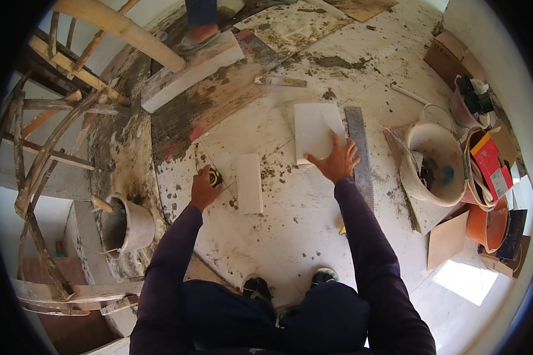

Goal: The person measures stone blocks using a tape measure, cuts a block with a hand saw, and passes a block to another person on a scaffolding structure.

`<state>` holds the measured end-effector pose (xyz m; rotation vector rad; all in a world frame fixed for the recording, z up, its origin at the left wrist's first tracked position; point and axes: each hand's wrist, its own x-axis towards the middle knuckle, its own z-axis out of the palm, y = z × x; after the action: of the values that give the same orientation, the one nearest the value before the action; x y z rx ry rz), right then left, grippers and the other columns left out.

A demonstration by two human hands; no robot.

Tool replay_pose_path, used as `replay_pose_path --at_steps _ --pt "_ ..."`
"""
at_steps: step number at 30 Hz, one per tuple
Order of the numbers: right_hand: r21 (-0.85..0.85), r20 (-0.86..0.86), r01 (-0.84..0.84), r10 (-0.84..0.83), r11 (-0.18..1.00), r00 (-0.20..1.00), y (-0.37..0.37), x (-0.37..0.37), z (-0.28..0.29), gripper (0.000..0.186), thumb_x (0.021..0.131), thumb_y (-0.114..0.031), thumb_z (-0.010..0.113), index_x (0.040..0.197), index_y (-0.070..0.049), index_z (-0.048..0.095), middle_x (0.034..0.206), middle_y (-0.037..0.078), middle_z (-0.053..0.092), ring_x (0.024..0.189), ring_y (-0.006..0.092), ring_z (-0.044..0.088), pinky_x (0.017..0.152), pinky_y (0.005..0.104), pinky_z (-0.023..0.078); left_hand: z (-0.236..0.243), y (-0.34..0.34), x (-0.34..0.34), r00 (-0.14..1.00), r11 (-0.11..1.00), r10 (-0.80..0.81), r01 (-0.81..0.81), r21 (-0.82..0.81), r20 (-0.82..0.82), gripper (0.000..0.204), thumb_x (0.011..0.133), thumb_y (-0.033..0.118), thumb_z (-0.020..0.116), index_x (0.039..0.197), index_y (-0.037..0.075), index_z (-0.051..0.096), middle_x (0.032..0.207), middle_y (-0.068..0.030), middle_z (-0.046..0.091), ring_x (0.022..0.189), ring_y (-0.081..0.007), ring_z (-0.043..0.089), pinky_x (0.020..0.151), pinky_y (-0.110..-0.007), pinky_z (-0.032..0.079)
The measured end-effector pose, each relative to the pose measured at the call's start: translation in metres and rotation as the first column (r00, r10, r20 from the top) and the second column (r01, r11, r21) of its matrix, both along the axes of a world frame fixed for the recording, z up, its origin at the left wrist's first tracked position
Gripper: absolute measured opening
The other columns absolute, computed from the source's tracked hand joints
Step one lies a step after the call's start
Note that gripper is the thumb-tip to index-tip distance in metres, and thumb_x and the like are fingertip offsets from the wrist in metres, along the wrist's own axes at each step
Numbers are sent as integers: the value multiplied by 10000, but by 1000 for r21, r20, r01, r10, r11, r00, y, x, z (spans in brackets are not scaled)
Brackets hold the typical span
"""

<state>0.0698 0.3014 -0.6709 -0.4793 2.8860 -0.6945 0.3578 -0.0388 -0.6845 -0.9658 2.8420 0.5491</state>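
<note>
My left hand [205,189], down by the floor at left, is closed on a black and yellow tape measure [215,176]. To its right lies a narrow white rectangular slab [250,184]. My right hand [340,160] has its fingers spread over the near right corner of a wider white slab [317,125], its thumb near the near edge. Along that slab's right side lies a long grey blade [359,139] resembling a handsaw's. Part of it is hidden by my right forearm, and a small yellow piece [342,229] shows beside that arm.
Buckets [433,163] with tools stand at right, near cardboard [447,239]. A mortar bucket [127,223] and wooden poles [44,154] are at left. Another person's foot [201,35] is beside a long pale block [192,71] at the back. Splatters mark the floor.
</note>
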Motion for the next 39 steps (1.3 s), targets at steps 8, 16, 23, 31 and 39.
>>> replay_pose_path --at_steps 8,16,23,31,39 --pt "54 30 -122 120 991 992 23 40 29 1108 711 -654 918 1603 -210 435 1587 266 286 1523 475 262 1143 804 215 31 -1 -15 897 895 372 -278 348 -240 799 827 214 798 1552 79 492 1370 -212 616 1134 -345 675 898 -473 590" --pt "-35 -42 46 -47 998 998 -15 -81 -14 1000 820 -803 727 1541 -144 512 1563 247 431 1498 475 338 1172 705 288 99 50 -59 865 39 431 265 963 -256 845 817 317 610 1610 86 431 1271 -214 651 1008 -310 704 825 -428 592" --pt "-59 -152 -275 264 960 953 0 -23 -16 999 760 -793 776 1470 -116 588 1460 180 542 1416 428 432 1198 615 305 117 105 -55 932 -78 341 158 984 -123 612 1079 514 525 1430 18 598 1083 -139 726 913 -242 725 746 -360 598" --pt "-144 -67 -502 498 853 865 67 89 -4 751 868 -595 798 1431 -128 630 1460 167 546 1445 388 430 1221 663 263 88 171 -14 981 263 149 80 962 -123 529 957 206 649 1450 29 573 1049 -97 669 912 -157 680 762 -317 603" --pt "-650 46 -379 531 659 846 65 158 43 431 920 -109 804 1335 -71 694 1115 178 721 1027 341 715 902 438 547 82 189 -26 965 416 -53 253 873 -255 644 840 90 646 1464 48 488 972 -44 642 918 -133 619 883 -309 515"
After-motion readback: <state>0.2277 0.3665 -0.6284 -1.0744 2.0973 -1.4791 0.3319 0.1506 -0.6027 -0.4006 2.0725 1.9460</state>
